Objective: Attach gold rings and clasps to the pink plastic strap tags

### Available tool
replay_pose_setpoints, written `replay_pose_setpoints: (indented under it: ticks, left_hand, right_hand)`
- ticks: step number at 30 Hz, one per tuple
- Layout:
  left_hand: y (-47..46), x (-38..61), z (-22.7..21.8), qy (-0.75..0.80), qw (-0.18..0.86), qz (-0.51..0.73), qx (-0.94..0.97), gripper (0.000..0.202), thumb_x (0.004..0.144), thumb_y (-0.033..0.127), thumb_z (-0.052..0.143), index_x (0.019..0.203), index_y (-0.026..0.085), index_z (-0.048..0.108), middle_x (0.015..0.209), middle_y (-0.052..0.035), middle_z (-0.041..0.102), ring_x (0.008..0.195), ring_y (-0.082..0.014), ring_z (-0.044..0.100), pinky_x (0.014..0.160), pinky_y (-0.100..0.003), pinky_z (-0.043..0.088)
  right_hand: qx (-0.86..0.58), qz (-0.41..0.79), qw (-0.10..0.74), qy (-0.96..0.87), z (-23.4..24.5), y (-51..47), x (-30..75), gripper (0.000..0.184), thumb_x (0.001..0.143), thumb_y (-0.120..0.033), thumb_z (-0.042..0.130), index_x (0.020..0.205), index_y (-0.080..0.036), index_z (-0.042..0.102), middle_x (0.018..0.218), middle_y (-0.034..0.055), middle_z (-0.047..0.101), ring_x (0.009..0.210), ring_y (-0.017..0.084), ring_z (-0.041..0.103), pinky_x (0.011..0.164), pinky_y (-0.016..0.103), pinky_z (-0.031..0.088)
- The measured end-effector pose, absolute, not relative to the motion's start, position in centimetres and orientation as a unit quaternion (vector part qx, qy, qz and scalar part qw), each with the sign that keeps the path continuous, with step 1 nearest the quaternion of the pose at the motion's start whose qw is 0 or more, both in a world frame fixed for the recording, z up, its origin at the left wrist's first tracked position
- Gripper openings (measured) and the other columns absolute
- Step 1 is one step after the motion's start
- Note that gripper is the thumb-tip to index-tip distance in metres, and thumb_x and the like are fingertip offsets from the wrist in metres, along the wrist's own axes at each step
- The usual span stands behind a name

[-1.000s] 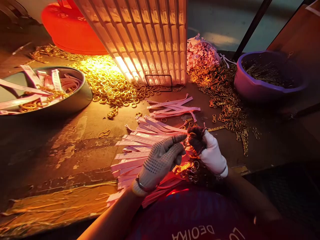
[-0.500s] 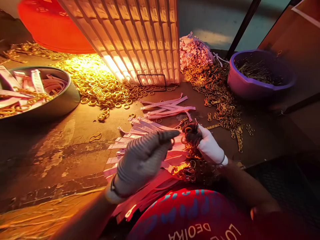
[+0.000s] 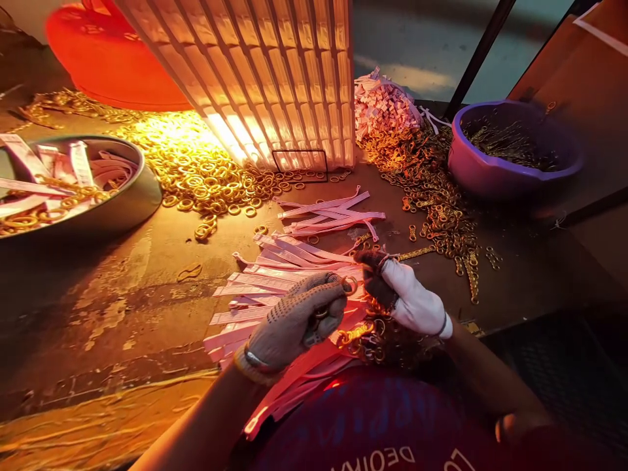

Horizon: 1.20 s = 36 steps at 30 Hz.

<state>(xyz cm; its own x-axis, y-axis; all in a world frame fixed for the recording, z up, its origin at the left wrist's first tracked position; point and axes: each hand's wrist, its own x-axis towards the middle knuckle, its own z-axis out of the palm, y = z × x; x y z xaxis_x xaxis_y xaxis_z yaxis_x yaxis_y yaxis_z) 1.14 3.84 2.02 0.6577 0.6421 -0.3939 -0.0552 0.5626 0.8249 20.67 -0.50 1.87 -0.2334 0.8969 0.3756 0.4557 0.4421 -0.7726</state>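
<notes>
My left hand point(image 3: 297, 317), in a grey dotted glove, is closed with a metal ring point(image 3: 350, 286) at its thumb and fingertip. More metal shows within its curled fingers. Just to the right, my right hand point(image 3: 412, 297) wears a white glove with blackened fingers, which are pressed together; what they grip is hidden. The hands are close but apart. Beneath them, many pale pink straps point(image 3: 265, 281) lie side by side, their right ends near a cluster of brass-coloured clips and rings point(image 3: 360, 333) by my lap.
A heap of gold rings point(image 3: 210, 180) glows beside a ribbed translucent panel point(image 3: 294, 78). Snap-hook pieces point(image 3: 436, 209) spread at the right, below a purple bowl point(image 3: 483, 163) of metal parts. At the left stands a basin point(image 3: 147, 186) of straps; an orange-red container point(image 3: 112, 59) is behind.
My left hand's outstretched fingers have curled in, and a ring now shows clearly at their tips. My right hand has dropped slightly, its fingers still closed. The camera view has shifted a little.
</notes>
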Motion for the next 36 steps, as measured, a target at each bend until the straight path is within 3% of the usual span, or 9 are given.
replay_pose_setpoints:
  ticks: [5, 9, 15, 20, 24, 28, 30, 33, 36]
  left_hand:
    - [3.9, 1.4, 1.6, 0.375, 0.783, 0.137, 0.478, 0.034, 0.089, 0.047, 0.059, 0.072, 0.018, 0.052, 0.052, 0.0048, 0.046, 0.039, -0.0059, 0.035, 0.034, -0.016, 0.024]
    - [4.1, 1.4, 2.5, 0.424, 0.664, 0.162, 0.594, 0.038, 0.093, 0.048, 0.052, 0.07, 0.018, 0.053, 0.05, 0.0041, 0.047, 0.04, -0.0074, 0.036, 0.037, -0.018, 0.026]
    - [5.2, 1.7, 3.6, 0.372, 0.518, 0.175, 0.75, 0.021, 0.09, 0.031, 0.058, 0.076, 0.017, 0.063, 0.06, 0.0013, 0.058, 0.053, -0.0092, 0.05, 0.048, -0.018, 0.037]
    - [5.8, 3.1, 3.3, 0.385, 0.718, 0.207, 0.541, 0.031, 0.092, 0.043, 0.056, 0.073, 0.02, 0.045, 0.054, 0.0072, 0.044, 0.04, -0.0063, 0.034, 0.036, -0.017, 0.024]
    - [7.6, 4.9, 3.4, 0.379, 0.731, 0.206, 0.529, 0.034, 0.09, 0.047, 0.056, 0.072, 0.021, 0.043, 0.055, 0.0074, 0.042, 0.04, -0.0063, 0.033, 0.036, -0.017, 0.024]
    - [13.3, 8.3, 3.0, 0.4, 0.462, 0.088, 0.787, 0.038, 0.096, 0.047, 0.044, 0.078, 0.018, 0.06, 0.057, 0.0019, 0.052, 0.046, -0.0104, 0.046, 0.042, -0.021, 0.036]
    - [16.8, 10.9, 2.4, 0.402, 0.278, 0.048, 0.871, 0.03, 0.096, 0.036, 0.049, 0.09, 0.015, 0.07, 0.077, -0.005, 0.068, 0.073, -0.0164, 0.064, 0.063, -0.025, 0.049]
    - [20.7, 15.8, 1.0, 0.398, 0.22, 0.0, 0.89, 0.022, 0.093, 0.023, 0.055, 0.104, 0.015, 0.072, 0.104, -0.0095, 0.072, 0.101, -0.0226, 0.066, 0.088, -0.033, 0.051]
    - [21.8, 19.9, -0.4, 0.394, 0.189, -0.069, 0.897, 0.027, 0.092, 0.03, 0.064, 0.112, 0.013, 0.067, 0.114, -0.0106, 0.068, 0.104, -0.0242, 0.065, 0.091, -0.043, 0.053]
  right_hand:
    - [-0.493, 0.194, 0.226, -0.817, 2.0, -0.2, 20.7, 0.024, 0.089, -0.025, 0.058, 0.112, -0.018, 0.063, 0.105, 0.0117, 0.068, 0.1, 0.025, 0.063, 0.09, 0.035, 0.05]
    - [-0.569, 0.126, 0.045, -0.811, 3.1, -0.1, 20.6, 0.02, 0.082, -0.021, 0.063, 0.101, -0.016, 0.064, 0.092, 0.0128, 0.069, 0.086, 0.026, 0.065, 0.075, 0.032, 0.047]
    - [-0.53, 0.129, -0.04, -0.837, 5.5, 0.8, 21.1, 0.019, 0.082, -0.021, 0.06, 0.1, -0.019, 0.064, 0.087, 0.0084, 0.072, 0.077, 0.024, 0.067, 0.062, 0.029, 0.038]
    - [-0.608, 0.069, 0.038, -0.79, 4.4, 0.6, 19.7, 0.019, 0.078, -0.028, 0.063, 0.094, -0.018, 0.063, 0.086, 0.0104, 0.071, 0.08, 0.026, 0.066, 0.063, 0.03, 0.038]
    - [-0.696, 0.074, 0.149, -0.699, 1.4, 0.3, 19.8, 0.009, 0.086, -0.024, 0.056, 0.091, -0.018, 0.062, 0.081, 0.0096, 0.07, 0.075, 0.024, 0.066, 0.064, 0.029, 0.039]
    - [-0.717, 0.105, 0.308, -0.616, -1.9, 0.3, 22.5, 0.015, 0.088, -0.017, 0.049, 0.096, -0.019, 0.062, 0.081, 0.0078, 0.07, 0.076, 0.022, 0.065, 0.069, 0.028, 0.043]
    - [-0.716, 0.12, 0.36, -0.587, -3.5, 0.4, 23.7, 0.019, 0.085, -0.015, 0.05, 0.099, -0.019, 0.062, 0.081, 0.0069, 0.07, 0.076, 0.022, 0.064, 0.07, 0.028, 0.045]
    - [-0.716, 0.158, 0.382, -0.562, -5.2, 0.7, 24.4, 0.024, 0.079, -0.011, 0.05, 0.097, -0.019, 0.063, 0.076, 0.0052, 0.068, 0.073, 0.021, 0.062, 0.068, 0.027, 0.046]
    - [-0.72, 0.169, 0.385, -0.552, -6.1, 1.1, 24.4, 0.026, 0.076, -0.009, 0.048, 0.094, -0.019, 0.063, 0.074, 0.0052, 0.068, 0.073, 0.021, 0.062, 0.068, 0.026, 0.047]
